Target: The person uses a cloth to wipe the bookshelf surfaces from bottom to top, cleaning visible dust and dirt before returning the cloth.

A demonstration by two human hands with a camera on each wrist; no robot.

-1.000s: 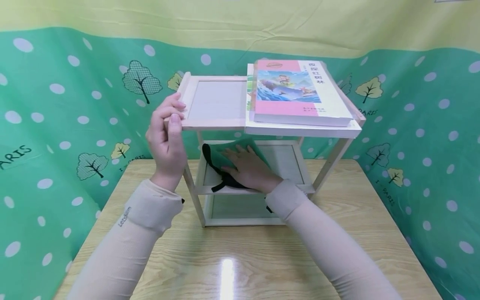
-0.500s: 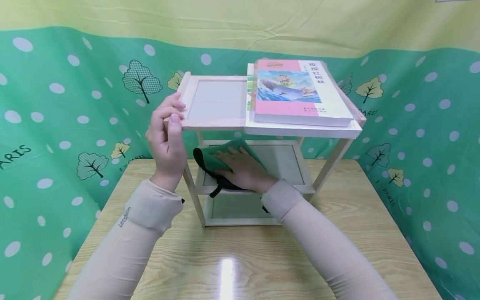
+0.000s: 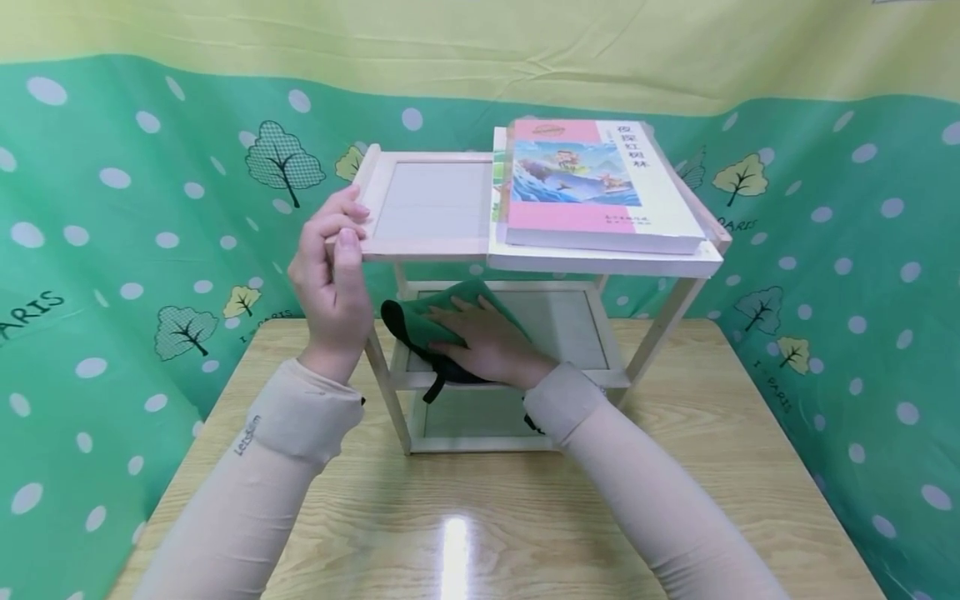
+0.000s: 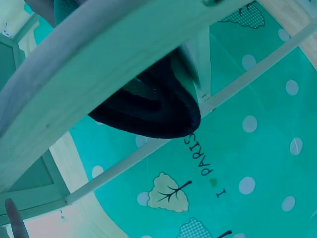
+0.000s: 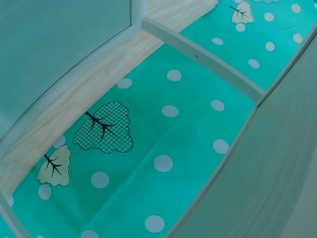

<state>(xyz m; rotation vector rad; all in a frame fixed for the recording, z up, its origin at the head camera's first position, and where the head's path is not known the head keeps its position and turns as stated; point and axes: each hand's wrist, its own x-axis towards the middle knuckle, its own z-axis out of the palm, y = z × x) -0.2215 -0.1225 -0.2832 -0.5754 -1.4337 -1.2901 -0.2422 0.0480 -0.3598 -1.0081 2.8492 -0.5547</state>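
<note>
Some even pressure seemed best: the left hand (image 3: 332,279) gripped the wooden rack (image 3: 427,247) at top left; the right hand (image 3: 491,340), fingers apart, pressed the green cloth (image 3: 470,292) at the left edge of the middle shelf (image 3: 576,321).

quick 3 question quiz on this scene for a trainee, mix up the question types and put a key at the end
1. True or false: the right hand rests on the green cloth.

2. Pick one. The pink-and-white book lies directly on:
a) the tabletop
b) another book
c) the green cloth

3. Fill in: the left hand holds the ____ tier of the rack.

Key: 1 true; 2 b; 3 top
</note>
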